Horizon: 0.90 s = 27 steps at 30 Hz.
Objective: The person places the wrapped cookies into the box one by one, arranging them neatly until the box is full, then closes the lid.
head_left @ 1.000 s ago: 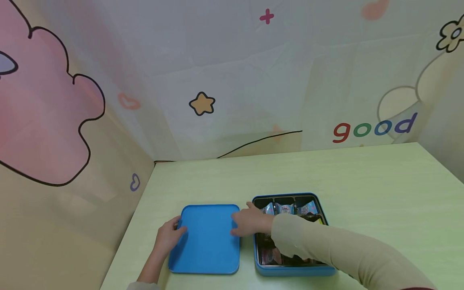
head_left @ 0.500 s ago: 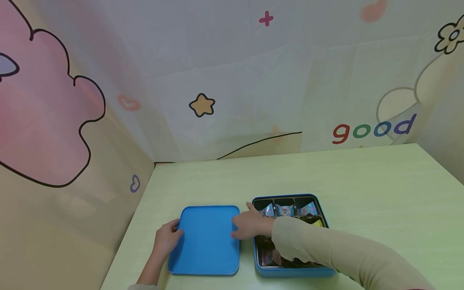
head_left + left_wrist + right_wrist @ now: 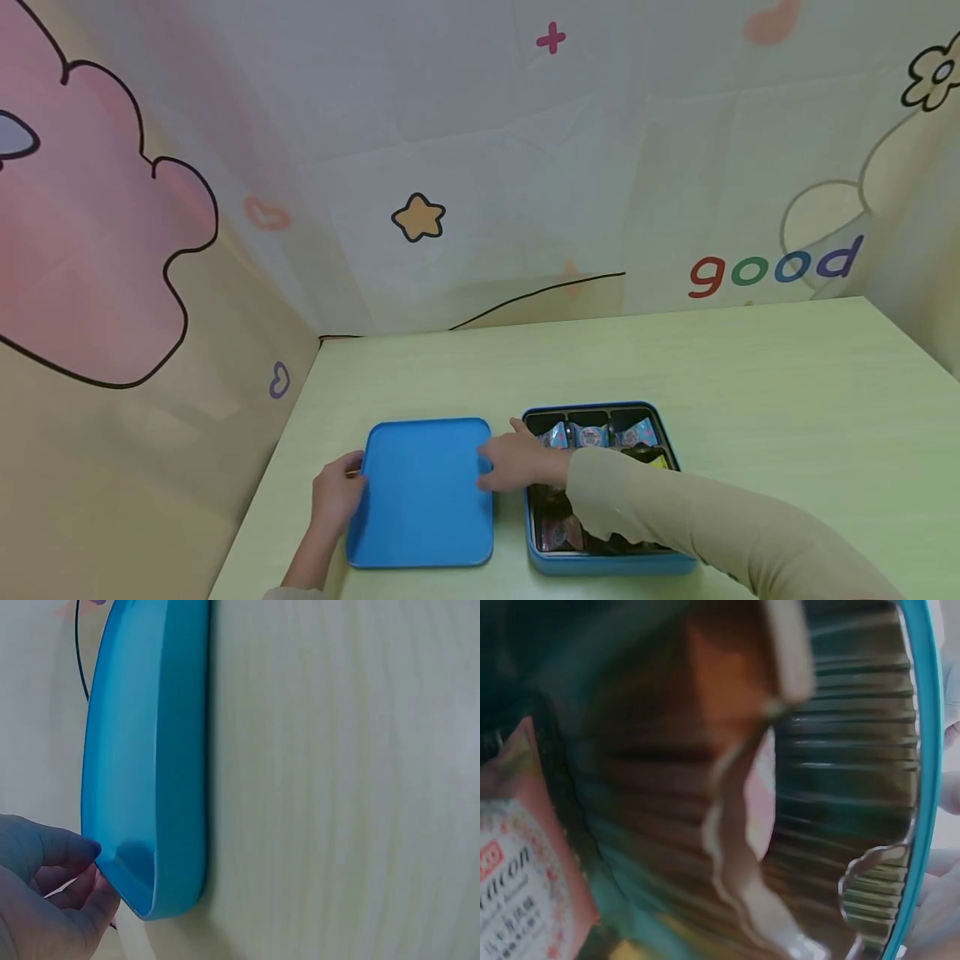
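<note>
A square blue lid point(image 3: 420, 492) with a low rim lies left of the box on the table. My left hand point(image 3: 335, 493) pinches its left edge, thumb on the near side; in the left wrist view those fingers point(image 3: 75, 851) hold the rim near a corner. Reaching across the box, my right hand point(image 3: 517, 460) grips the lid's right edge between thumb and fingers. Under that forearm stands the blue box point(image 3: 611, 565), uncovered, with a dark ridged insert of compartments. Blue wrapped sweets point(image 3: 590, 435) fill its far row, and a pink printed packet point(image 3: 517, 877) shows in the right wrist view.
The pale green table point(image 3: 787, 400) carries the lid and box side by side with a narrow gap. A printed cloth backdrop point(image 3: 480, 167) rises along the table's back and left edges. My right sleeve point(image 3: 697, 500) hides part of the box.
The lid's far edge has shifted slightly left and up in the head view, my left hand moving left with it. My right hand and the box have stayed nearly still.
</note>
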{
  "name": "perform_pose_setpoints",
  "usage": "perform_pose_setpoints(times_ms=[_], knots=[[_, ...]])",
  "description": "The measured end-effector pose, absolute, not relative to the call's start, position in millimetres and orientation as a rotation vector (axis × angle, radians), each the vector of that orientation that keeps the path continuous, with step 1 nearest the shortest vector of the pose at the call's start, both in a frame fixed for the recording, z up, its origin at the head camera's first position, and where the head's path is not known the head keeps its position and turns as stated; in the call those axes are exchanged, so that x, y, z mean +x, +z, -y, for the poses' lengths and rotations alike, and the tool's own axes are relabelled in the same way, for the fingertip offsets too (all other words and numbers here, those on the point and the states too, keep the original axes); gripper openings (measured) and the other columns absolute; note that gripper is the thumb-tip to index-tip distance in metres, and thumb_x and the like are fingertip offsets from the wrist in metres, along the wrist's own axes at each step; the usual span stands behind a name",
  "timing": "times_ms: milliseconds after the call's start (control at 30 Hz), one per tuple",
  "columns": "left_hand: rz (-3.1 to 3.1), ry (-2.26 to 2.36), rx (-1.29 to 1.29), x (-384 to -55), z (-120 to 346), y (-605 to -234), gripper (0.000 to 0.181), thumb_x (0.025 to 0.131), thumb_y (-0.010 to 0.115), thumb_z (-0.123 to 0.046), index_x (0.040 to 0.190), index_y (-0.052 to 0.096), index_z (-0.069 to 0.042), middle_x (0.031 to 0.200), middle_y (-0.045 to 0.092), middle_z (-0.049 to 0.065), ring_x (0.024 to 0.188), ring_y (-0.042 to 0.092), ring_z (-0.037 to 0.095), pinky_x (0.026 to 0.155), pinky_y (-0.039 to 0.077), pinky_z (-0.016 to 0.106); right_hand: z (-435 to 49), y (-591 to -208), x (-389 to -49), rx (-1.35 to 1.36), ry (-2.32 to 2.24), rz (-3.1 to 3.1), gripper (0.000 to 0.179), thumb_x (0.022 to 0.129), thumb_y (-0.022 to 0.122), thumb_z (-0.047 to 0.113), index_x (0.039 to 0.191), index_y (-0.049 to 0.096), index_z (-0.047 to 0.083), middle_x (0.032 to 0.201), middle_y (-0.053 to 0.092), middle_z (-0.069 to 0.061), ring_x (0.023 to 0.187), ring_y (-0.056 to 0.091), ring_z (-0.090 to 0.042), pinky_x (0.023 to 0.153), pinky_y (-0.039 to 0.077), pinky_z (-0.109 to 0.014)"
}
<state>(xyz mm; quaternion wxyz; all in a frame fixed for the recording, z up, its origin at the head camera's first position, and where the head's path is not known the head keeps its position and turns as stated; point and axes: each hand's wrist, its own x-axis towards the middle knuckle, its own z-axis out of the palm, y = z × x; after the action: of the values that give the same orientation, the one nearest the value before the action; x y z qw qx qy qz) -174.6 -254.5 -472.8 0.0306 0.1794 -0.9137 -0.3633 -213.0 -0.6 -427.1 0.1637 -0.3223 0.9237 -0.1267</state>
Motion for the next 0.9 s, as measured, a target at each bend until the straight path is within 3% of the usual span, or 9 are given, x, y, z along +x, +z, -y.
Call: perform_pose_setpoints(times_ms=[100,300,433,567,900], knots=[[2.796,-1.107,0.583,-174,256,-472,0.038,0.084,0.046,0.002,0.121,0.049,0.006,0.112,0.056,0.026,0.101,0.054,0.038,0.081,0.046,0.047,0,-427,-214,-0.900,-0.435,-2.629,0.047,0.082,0.058,0.031,0.122,0.054,0.005,0.117,0.060,-0.005,0.112,0.052,-0.020,0.105,0.015,-0.051],[2.760,-1.101,0.599,-172,258,-467,0.037,0.083,0.047,0.001,0.120,0.051,0.005,0.108,0.058,0.024,0.098,0.056,0.036,0.079,0.047,0.044,0,-425,-216,-0.832,-0.619,-2.598,0.059,0.084,0.058,0.027,0.132,0.039,-0.002,0.112,0.062,-0.011,0.117,0.048,-0.024,0.106,0.015,-0.051],[2.721,-1.105,0.591,-170,259,-464,0.037,0.083,0.047,0.000,0.120,0.051,0.004,0.107,0.058,0.023,0.097,0.056,0.036,0.078,0.047,0.044,0,-425,-217,-0.739,-0.824,-2.569,0.062,0.083,0.060,0.022,0.134,0.034,-0.003,0.117,0.057,-0.017,0.112,0.053,-0.027,0.099,0.034,-0.044],[2.685,-1.127,0.585,-169,261,-462,0.038,0.084,0.048,-0.001,0.121,0.050,0.003,0.109,0.057,0.023,0.098,0.055,0.036,0.079,0.047,0.045,0,-427,-219,-0.640,-1.002,-2.554,0.059,0.082,0.059,0.016,0.133,0.036,-0.002,0.115,0.057,-0.020,0.105,0.057,-0.030,0.082,0.048,-0.041],[2.635,-1.192,0.573,-166,260,-459,0.038,0.087,0.046,-0.005,0.125,0.047,0.000,0.112,0.055,0.022,0.099,0.052,0.035,0.080,0.045,0.045,1,-428,-224,-0.469,-1.206,-2.528,0.049,0.084,0.059,0.013,0.129,0.044,0.001,0.103,0.061,-0.015,0.087,0.060,-0.024,0.071,0.051,-0.036]])
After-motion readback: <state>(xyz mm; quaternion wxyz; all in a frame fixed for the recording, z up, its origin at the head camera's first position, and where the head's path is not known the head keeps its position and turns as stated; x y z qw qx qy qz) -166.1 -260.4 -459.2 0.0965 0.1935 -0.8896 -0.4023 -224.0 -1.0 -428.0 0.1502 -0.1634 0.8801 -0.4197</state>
